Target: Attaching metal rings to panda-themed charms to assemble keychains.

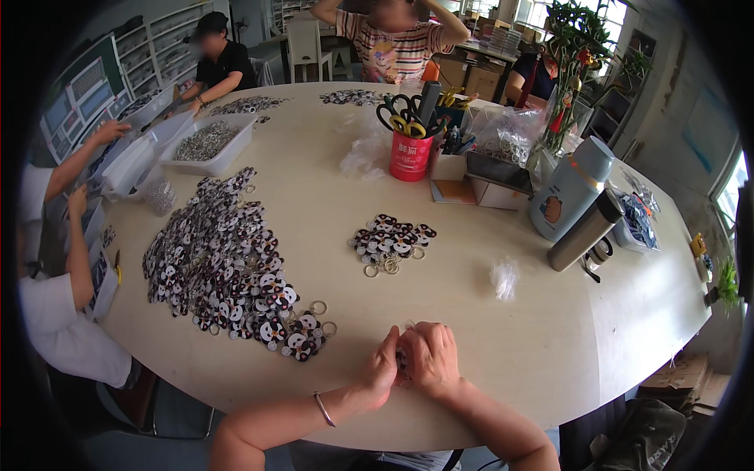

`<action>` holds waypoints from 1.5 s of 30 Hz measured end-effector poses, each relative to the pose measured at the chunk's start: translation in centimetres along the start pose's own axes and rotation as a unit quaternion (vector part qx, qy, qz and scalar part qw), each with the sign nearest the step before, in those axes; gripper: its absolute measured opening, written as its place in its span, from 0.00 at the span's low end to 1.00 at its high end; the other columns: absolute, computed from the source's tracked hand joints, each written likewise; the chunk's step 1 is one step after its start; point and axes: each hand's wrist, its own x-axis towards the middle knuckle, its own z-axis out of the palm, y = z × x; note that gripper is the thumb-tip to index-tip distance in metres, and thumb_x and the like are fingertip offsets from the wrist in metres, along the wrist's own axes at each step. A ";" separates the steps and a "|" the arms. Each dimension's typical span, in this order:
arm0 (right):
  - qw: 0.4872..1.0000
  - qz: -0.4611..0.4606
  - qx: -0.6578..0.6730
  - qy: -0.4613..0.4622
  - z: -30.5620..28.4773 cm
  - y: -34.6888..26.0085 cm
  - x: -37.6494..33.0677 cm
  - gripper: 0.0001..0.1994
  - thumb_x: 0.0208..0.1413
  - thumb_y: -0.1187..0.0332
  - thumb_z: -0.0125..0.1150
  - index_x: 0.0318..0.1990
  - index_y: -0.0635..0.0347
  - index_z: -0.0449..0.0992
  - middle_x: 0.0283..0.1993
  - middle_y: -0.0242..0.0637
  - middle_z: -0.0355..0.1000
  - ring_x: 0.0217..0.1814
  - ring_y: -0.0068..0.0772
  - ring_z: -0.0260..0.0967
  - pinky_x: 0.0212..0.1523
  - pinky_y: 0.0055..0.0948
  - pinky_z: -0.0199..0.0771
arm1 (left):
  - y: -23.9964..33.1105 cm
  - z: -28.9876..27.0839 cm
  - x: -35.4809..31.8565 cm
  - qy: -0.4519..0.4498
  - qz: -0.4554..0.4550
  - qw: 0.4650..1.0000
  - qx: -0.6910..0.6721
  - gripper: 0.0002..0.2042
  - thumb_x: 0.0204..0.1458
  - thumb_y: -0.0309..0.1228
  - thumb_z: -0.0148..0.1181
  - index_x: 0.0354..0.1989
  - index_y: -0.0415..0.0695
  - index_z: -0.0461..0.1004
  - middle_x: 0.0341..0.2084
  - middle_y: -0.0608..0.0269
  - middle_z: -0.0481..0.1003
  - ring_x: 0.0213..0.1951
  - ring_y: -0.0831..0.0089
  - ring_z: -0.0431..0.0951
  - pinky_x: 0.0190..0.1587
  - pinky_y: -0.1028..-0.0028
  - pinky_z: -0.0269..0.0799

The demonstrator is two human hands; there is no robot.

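Close to the table's near edge, my left hand (382, 366) and my right hand (430, 358) are pressed together around a small bundle of black-and-white panda keychains (402, 361). Only a little of the bundle shows between my palms; something clear, perhaps plastic film, sticks out there. Both hands are closed, the right one with its fingers bent over the top. Ahead of them lies a small pile of panda keychains (389, 235) with metal split rings. To the left spreads a large heap of the same keychains (228, 267), its near end beside my left forearm.
Crumpled clear plastic bags (504, 279) lie to the right. Beyond stand a red cup (410, 157) of scissors, a cardboard box (495, 184), a blue flask (569, 192) and a steel tumbler (585, 231). A white bin (212, 149) holds metal rings. Other people sit around the table.
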 end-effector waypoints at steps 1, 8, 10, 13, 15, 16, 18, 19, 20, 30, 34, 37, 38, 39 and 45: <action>1.000 0.007 -0.002 0.011 -0.2 -0.3 0.4 0.20 0.36 0.76 0.64 0.42 0.61 0.72 0.42 0.42 0.65 0.41 0.41 0.65 0.40 0.36 0.66 | -0.5 0.2 0.2 0.027 0.051 0.998 0.033 0.23 0.63 0.55 0.35 0.36 0.48 0.69 0.29 0.67 0.71 0.32 0.75 0.74 0.30 0.71 0.75; 0.998 -0.037 0.051 0.023 -1.1 0.3 -0.3 0.15 0.43 0.73 0.65 0.41 0.62 0.72 0.43 0.41 0.65 0.42 0.40 0.66 0.43 0.34 0.64 | 3.4 1.0 1.3 0.060 0.097 0.993 -0.026 0.20 0.64 0.47 0.38 0.35 0.44 0.70 0.29 0.62 0.76 0.32 0.71 0.78 0.32 0.69 0.74; 0.997 -0.028 0.057 0.034 -2.0 0.6 0.2 0.13 0.44 0.76 0.65 0.38 0.62 0.72 0.41 0.40 0.66 0.42 0.40 0.66 0.42 0.34 0.64 | 4.4 2.6 2.0 0.099 0.101 0.990 -0.001 0.20 0.65 0.46 0.36 0.35 0.43 0.69 0.30 0.59 0.77 0.32 0.70 0.78 0.33 0.70 0.75; 0.998 0.001 0.025 0.054 -3.5 1.4 0.8 0.13 0.41 0.78 0.66 0.36 0.61 0.72 0.40 0.40 0.65 0.41 0.40 0.66 0.41 0.35 0.63 | 5.9 4.0 3.3 0.059 0.131 0.990 0.008 0.19 0.65 0.43 0.35 0.35 0.43 0.69 0.28 0.55 0.78 0.32 0.72 0.77 0.33 0.73 0.73; 0.997 0.013 0.027 0.071 -4.4 1.9 0.8 0.12 0.43 0.80 0.64 0.35 0.61 0.71 0.39 0.40 0.65 0.41 0.41 0.65 0.40 0.36 0.63 | 7.2 3.2 5.2 0.074 0.164 0.984 -0.009 0.19 0.65 0.43 0.35 0.35 0.43 0.69 0.28 0.55 0.78 0.33 0.73 0.77 0.32 0.74 0.72; 0.996 0.018 0.034 0.081 -5.1 2.0 0.6 0.11 0.43 0.81 0.63 0.35 0.61 0.70 0.39 0.40 0.65 0.41 0.41 0.65 0.41 0.37 0.63 | 8.0 2.8 6.2 0.085 0.194 0.977 -0.026 0.19 0.65 0.43 0.34 0.35 0.43 0.69 0.27 0.55 0.78 0.33 0.73 0.77 0.31 0.74 0.71; 0.992 0.051 0.009 0.112 -6.9 2.8 0.5 0.11 0.45 0.82 0.61 0.36 0.62 0.69 0.39 0.42 0.65 0.40 0.43 0.65 0.42 0.38 0.64 | 10.6 1.9 7.6 0.125 0.270 0.954 0.030 0.19 0.66 0.43 0.34 0.36 0.43 0.69 0.28 0.56 0.78 0.31 0.75 0.75 0.31 0.75 0.70; 0.985 0.097 -0.031 0.137 -7.4 4.3 0.8 0.10 0.46 0.82 0.61 0.35 0.62 0.69 0.39 0.42 0.65 0.40 0.44 0.65 0.42 0.39 0.64 | 11.9 2.1 7.9 0.132 0.318 0.933 0.106 0.19 0.66 0.43 0.34 0.36 0.43 0.69 0.28 0.58 0.79 0.28 0.75 0.74 0.32 0.74 0.69; 0.975 0.144 -0.059 0.160 -7.2 6.2 1.2 0.09 0.47 0.81 0.61 0.35 0.62 0.69 0.39 0.42 0.65 0.40 0.44 0.64 0.42 0.39 0.64 | 12.6 1.3 8.9 0.161 0.331 0.922 0.116 0.21 0.66 0.43 0.34 0.35 0.42 0.70 0.26 0.61 0.79 0.28 0.75 0.74 0.34 0.72 0.68; 0.931 0.237 -0.277 -0.011 -5.6 15.9 -0.6 0.05 0.47 0.75 0.64 0.32 0.60 0.75 0.38 0.37 0.66 0.45 0.40 0.65 0.43 0.36 0.62 | 17.5 -6.7 4.3 0.187 0.423 0.643 0.611 0.15 0.46 0.32 0.66 0.42 0.43 0.75 0.39 0.58 0.69 0.45 0.62 0.68 0.50 0.67 0.66; 0.917 0.287 -0.271 0.055 -7.0 15.1 0.6 0.07 0.49 0.74 0.64 0.36 0.60 0.76 0.39 0.36 0.69 0.44 0.40 0.67 0.43 0.37 0.63 | 15.2 -8.8 -3.5 0.166 0.263 0.568 0.762 0.18 0.41 0.33 0.71 0.42 0.45 0.74 0.41 0.59 0.67 0.45 0.62 0.66 0.52 0.67 0.64; 0.914 0.248 -0.304 0.101 -8.6 14.3 1.2 0.07 0.49 0.75 0.63 0.37 0.61 0.76 0.37 0.36 0.70 0.43 0.40 0.68 0.44 0.37 0.65 | 12.9 -9.0 -6.4 0.132 0.224 0.554 0.791 0.22 0.36 0.35 0.74 0.41 0.46 0.74 0.40 0.61 0.66 0.46 0.62 0.64 0.53 0.67 0.63; 0.919 0.235 -0.284 0.138 -9.0 13.6 1.7 0.06 0.50 0.76 0.63 0.36 0.61 0.76 0.36 0.37 0.70 0.41 0.40 0.68 0.42 0.36 0.67 | 12.4 -9.1 -7.0 0.117 0.212 0.565 0.789 0.23 0.34 0.36 0.75 0.41 0.47 0.74 0.40 0.62 0.66 0.47 0.62 0.63 0.54 0.67 0.62; 0.922 0.223 -0.265 0.175 -9.2 12.8 2.1 0.05 0.50 0.77 0.62 0.36 0.62 0.76 0.35 0.37 0.70 0.39 0.40 0.69 0.41 0.34 0.68 | 11.8 -9.4 -7.4 0.107 0.228 0.547 0.798 0.24 0.30 0.38 0.77 0.38 0.47 0.73 0.39 0.63 0.64 0.47 0.62 0.62 0.53 0.66 0.62; 0.956 0.258 0.039 0.130 -6.7 6.8 2.2 0.06 0.48 0.83 0.62 0.33 0.64 0.76 0.33 0.36 0.72 0.27 0.28 0.71 0.29 0.25 0.71 | 9.1 -10.4 -7.9 0.132 0.279 0.582 0.753 0.20 0.33 0.33 0.76 0.32 0.46 0.70 0.32 0.64 0.68 0.39 0.63 0.66 0.47 0.67 0.65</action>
